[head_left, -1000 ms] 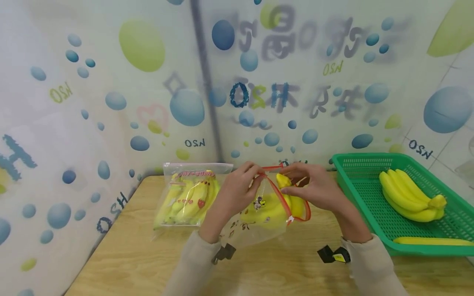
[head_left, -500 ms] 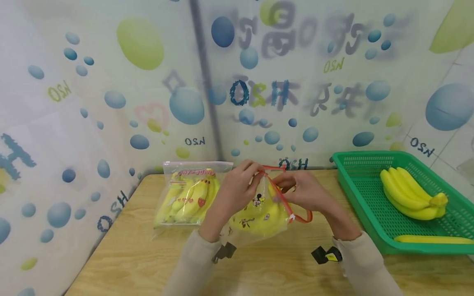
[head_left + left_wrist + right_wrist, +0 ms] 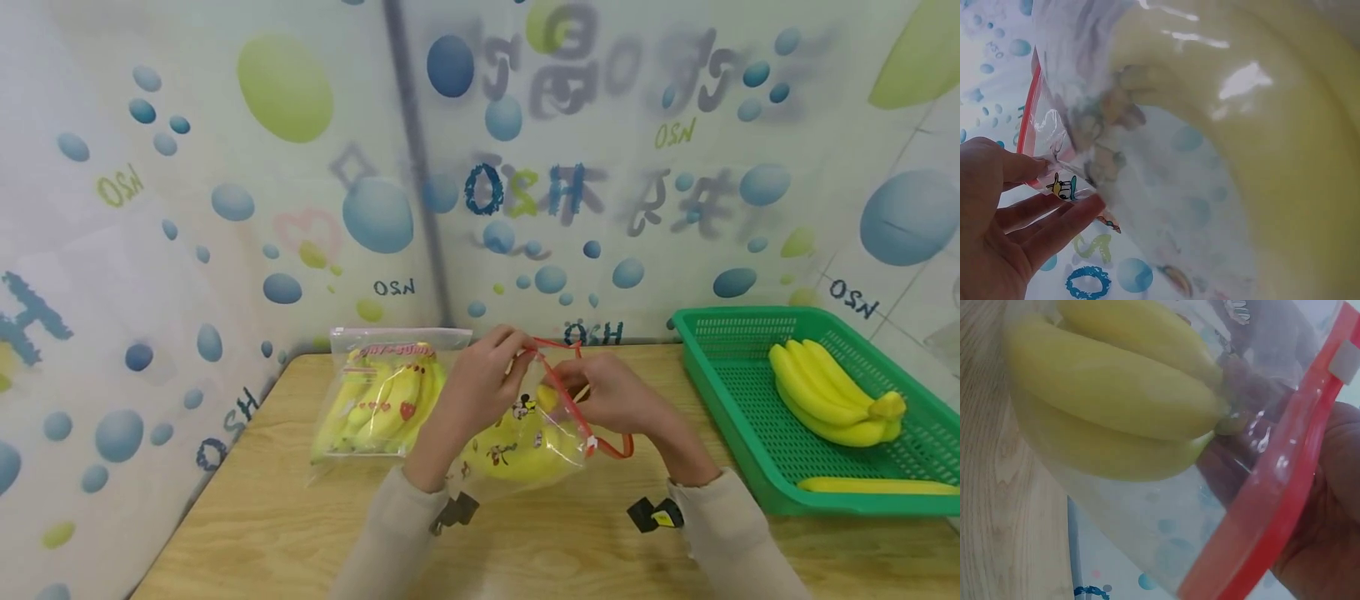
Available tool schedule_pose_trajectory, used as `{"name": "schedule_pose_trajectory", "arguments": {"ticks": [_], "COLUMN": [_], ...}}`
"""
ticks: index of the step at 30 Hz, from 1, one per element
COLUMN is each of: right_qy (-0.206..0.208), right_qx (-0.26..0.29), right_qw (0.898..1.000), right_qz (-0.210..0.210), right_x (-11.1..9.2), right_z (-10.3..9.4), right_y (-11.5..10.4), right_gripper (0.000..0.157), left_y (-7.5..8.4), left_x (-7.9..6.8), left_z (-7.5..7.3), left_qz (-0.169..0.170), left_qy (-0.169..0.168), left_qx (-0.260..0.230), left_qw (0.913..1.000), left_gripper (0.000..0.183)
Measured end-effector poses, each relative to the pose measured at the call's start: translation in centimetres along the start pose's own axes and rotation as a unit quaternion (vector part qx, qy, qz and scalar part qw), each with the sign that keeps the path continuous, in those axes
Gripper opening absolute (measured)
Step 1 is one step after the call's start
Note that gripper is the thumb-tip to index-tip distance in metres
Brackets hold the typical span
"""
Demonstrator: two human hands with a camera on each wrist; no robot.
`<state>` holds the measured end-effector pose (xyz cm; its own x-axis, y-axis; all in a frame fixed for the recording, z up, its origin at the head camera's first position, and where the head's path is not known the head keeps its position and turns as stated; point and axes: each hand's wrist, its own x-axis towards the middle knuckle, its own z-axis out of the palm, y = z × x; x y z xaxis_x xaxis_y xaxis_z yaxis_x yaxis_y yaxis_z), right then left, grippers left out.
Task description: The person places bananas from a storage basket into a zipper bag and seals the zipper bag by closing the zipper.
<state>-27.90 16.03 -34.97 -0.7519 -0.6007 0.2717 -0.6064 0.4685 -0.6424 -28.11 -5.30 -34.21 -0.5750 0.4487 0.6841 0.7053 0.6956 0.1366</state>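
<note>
My left hand point(image 3: 483, 383) pinches the upper edge of a clear zip bag point(image 3: 1041, 134) with red trim and cartoon prints. That grip, thumb against fingers, shows in the left wrist view. A bunch of yellow bananas point(image 3: 1116, 387) lies inside this bag, its stem towards the mouth. My right hand point(image 3: 615, 392) reaches through the bag's mouth, and its fingers hold the stem end, seen through the plastic in the right wrist view. The red zip strip point(image 3: 1272, 481) with a white slider crosses in front of that hand. Part of the right fingers is hidden behind the bag.
Left of my hands, another clear zip bag point(image 3: 401, 336) with bananas in it lies on the wooden table point(image 3: 247, 500). At the right stands a green basket point(image 3: 720, 400) holding a bunch of bananas point(image 3: 825, 392) and a single banana point(image 3: 877, 486). A patterned curtain rises behind.
My right hand has moved left and deeper into the bag, taking the banana stem inside the red-trimmed mouth. My left hand keeps its pinch on the bag's edge.
</note>
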Motion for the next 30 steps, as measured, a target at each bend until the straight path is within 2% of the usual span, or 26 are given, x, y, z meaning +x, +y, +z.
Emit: {"name": "schedule_pose_trajectory", "arguments": {"ticks": [6,13,21,30], "right_qy": [-0.008,-0.013,-0.039,-0.064], "right_qx": [0.002,-0.008,0.017,0.016], "right_qw": [1.0,0.999,0.999,0.998], "right_qz": [-0.015,-0.035,-0.019,-0.014], "right_x": [0.1,0.5,0.8,0.8], "right_z": [0.2,0.6,1.2,1.2], "right_y": [0.2,0.7,1.4,2.0], "right_gripper": [0.025,0.031,0.029,0.03], "left_y": [0.0,0.0,0.1,0.0], "left_x": [-0.1,-0.1,-0.1,-0.1], "left_z": [0.1,0.2,0.0,0.0], "left_qz": [-0.004,-0.003,-0.003,-0.002], "left_qy": [-0.002,0.0,-0.002,0.001], "left_qx": [0.0,-0.002,-0.01,-0.016], "left_qw": [1.0,1.0,0.9999,0.9999], "left_gripper": [0.009,0.009,0.011,0.011]}}
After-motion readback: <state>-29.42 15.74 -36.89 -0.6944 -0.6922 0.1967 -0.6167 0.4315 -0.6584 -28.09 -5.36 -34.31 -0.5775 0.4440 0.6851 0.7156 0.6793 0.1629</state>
